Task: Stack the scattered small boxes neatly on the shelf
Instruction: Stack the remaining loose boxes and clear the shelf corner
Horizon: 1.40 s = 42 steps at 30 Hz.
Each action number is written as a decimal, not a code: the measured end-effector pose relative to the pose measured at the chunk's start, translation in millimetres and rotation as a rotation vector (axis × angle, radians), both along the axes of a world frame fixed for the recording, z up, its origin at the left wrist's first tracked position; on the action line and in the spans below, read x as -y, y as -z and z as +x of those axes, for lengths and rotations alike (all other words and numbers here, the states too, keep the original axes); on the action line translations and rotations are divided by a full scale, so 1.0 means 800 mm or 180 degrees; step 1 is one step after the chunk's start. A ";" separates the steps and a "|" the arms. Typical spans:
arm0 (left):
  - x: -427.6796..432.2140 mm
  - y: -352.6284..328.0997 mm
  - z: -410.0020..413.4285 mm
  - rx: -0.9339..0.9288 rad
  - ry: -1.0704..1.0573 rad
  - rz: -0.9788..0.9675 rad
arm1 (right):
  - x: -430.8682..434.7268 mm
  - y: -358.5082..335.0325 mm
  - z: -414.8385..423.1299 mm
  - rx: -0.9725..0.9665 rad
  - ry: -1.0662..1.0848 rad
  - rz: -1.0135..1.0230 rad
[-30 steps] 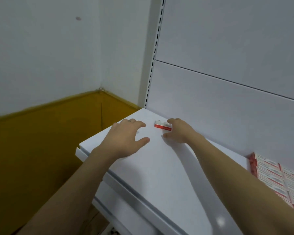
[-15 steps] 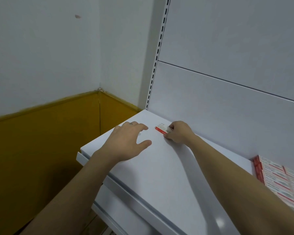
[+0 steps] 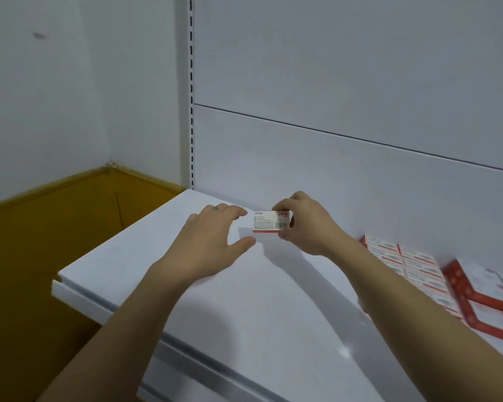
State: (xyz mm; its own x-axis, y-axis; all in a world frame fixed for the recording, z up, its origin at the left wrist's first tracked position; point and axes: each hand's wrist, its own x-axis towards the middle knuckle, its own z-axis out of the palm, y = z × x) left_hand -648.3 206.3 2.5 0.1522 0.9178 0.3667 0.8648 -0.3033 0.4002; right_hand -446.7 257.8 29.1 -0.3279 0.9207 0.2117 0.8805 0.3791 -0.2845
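Head view: the right hand (image 3: 305,224) pinches the small box (image 3: 269,221) by its right end, fingers above and thumb below. The left hand (image 3: 212,242) is spread wide, fingertips just beside the box's left edge. Half a second ago the box lay flat on the shelf (image 3: 157,256); now it's lifted.
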 end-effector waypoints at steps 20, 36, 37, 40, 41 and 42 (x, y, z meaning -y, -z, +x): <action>0.018 -0.006 0.329 -0.0248 0.1524 0.0165 | 0.153 -0.005 0.313 -0.0434 0.1066 0.0276; 0.045 0.009 0.394 0.0494 0.1566 0.0099 | 0.175 0.026 0.374 -0.1032 0.0871 0.0185; 0.047 0.012 0.395 0.0567 0.1556 0.0092 | 0.176 0.027 0.374 -0.1093 0.0866 0.0215; 0.051 0.018 0.395 0.0746 0.1563 0.0151 | 0.180 0.035 0.373 -0.1336 0.0869 0.0279; 0.053 0.020 0.394 0.0768 0.1573 0.0181 | 0.182 0.039 0.371 -0.1436 0.0890 0.0275; 0.055 0.021 0.394 0.0774 0.1570 0.0195 | 0.184 0.044 0.368 -0.1581 0.0913 0.0232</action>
